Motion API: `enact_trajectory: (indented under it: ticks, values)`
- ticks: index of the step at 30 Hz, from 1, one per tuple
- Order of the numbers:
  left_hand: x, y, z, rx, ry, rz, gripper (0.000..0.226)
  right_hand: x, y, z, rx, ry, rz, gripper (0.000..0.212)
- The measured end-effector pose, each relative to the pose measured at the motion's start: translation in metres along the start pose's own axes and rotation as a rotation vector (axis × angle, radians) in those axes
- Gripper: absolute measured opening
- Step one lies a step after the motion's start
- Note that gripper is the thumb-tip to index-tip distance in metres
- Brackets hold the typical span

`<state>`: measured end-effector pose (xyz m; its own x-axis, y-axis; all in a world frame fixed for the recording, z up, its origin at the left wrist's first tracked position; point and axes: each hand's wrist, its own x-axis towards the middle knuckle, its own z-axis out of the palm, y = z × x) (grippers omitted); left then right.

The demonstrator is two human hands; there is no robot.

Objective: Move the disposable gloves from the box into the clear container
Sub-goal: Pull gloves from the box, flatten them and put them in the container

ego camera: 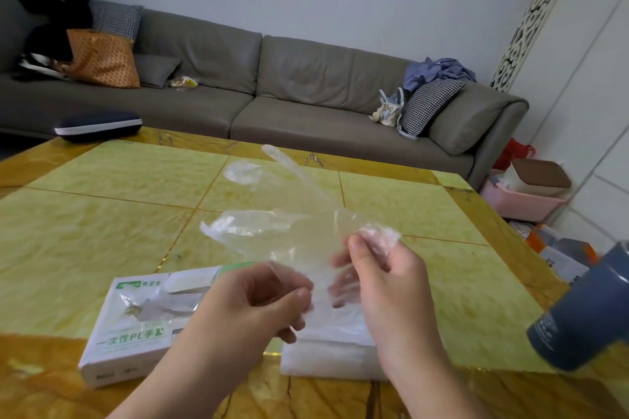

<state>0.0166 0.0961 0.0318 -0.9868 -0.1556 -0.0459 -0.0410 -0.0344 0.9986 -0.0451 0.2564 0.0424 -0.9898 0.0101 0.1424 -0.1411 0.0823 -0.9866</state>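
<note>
A clear disposable glove (pixel 286 228) hangs in the air above the table, its fingers spread away from me. My left hand (pixel 258 303) pinches its near edge, and my right hand (pixel 381 272) pinches a bunched part of it on the right. The white glove box (pixel 136 326) with green print lies flat at the near left, more clear plastic showing at its opening. Directly under my hands sits the clear container (pixel 326 357), holding a whitish stack of gloves; my wrists hide part of it.
The table (pixel 102 214) has a yellow-green tiled top with an amber border. A dark grey cup (pixel 585 313) stands at its right edge. A dark case (pixel 98 126) lies at the far left corner. A grey sofa (pixel 306 95) runs behind the table.
</note>
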Motion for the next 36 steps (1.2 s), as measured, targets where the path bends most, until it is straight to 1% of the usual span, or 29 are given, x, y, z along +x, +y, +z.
enact_trajectory:
  ticks: [1, 3, 5, 7, 11, 13, 15, 16, 17, 18, 19, 20, 22, 24, 27, 32, 34, 36]
  values:
    - [0.001, -0.001, -0.001, 0.036, 0.004, 0.017, 0.014, 0.003, 0.003, -0.002, -0.03, 0.02, 0.021, 0.022]
    - [0.002, -0.001, -0.004, 0.069, -0.043, -0.013, 0.01, 0.008, 0.007, -0.01, -0.087, 0.055, 0.051, 0.027]
    - [0.002, 0.001, -0.011, 0.112, -0.168, -0.073, 0.006, 0.014, 0.006, -0.02, -0.143, 0.069, 0.043, 0.028]
    - [0.002, 0.004, -0.017, 0.21, -0.277, -0.109, 0.012, 0.021, 0.005, -0.033, -0.175, 0.063, 0.025, 0.026]
    - [0.0, 0.011, -0.026, 0.263, -0.394, -0.117, 0.018, 0.038, 0.009, -0.06, -0.189, 0.083, 0.073, 0.019]
    - [0.0, 0.015, -0.028, 0.262, -0.36, -0.055, 0.026, 0.044, 0.013, -0.069, -0.178, 0.086, 0.131, 0.016]
    - [-0.001, 0.022, -0.023, 0.226, -0.239, 0.088, 0.033, 0.046, 0.018, -0.073, -0.205, 0.018, 0.184, 0.017]
    - [-0.001, 0.027, -0.015, 0.215, -0.186, 0.179, 0.029, 0.045, 0.018, -0.072, -0.236, -0.034, 0.206, 0.019]
    - [-0.001, 0.032, -0.006, 0.238, -0.16, 0.259, 0.02, 0.043, 0.018, -0.07, -0.284, -0.086, 0.227, 0.021]
    - [0.002, 0.034, 0.005, 0.327, -0.161, 0.308, 0.009, 0.042, 0.018, -0.069, -0.346, -0.124, 0.242, 0.024]
    - [0.007, 0.032, 0.016, 0.477, -0.168, 0.338, 0.009, 0.041, 0.017, -0.067, -0.423, -0.15, 0.249, 0.027]
    - [0.014, 0.027, 0.028, 0.648, -0.19, 0.337, 0.014, 0.04, 0.016, -0.068, -0.504, -0.162, 0.245, 0.028]
    - [0.03, 0.011, 0.046, 0.919, -0.239, 0.245, 0.02, 0.04, 0.017, -0.07, -0.636, -0.169, 0.227, 0.026]
    - [0.045, -0.003, 0.056, 1.046, -0.279, 0.154, 0.026, 0.038, 0.017, -0.071, -0.729, -0.168, 0.211, 0.025]
    - [0.054, -0.007, 0.065, 1.162, -0.365, 0.045, 0.044, 0.039, 0.019, -0.073, -0.835, -0.129, 0.152, 0.028]
    - [0.065, -0.002, 0.073, 1.322, -0.447, -0.011, 0.068, 0.048, 0.029, -0.079, -1.031, -0.054, 0.094, 0.028]
    - [0.069, 0.0, 0.074, 1.394, -0.484, -0.034, 0.073, 0.05, 0.03, -0.082, -1.095, -0.029, 0.082, 0.032]
    - [0.074, 0.003, 0.075, 1.438, -0.513, -0.058, 0.074, 0.05, 0.03, -0.084, -1.14, -0.017, 0.058, 0.032]
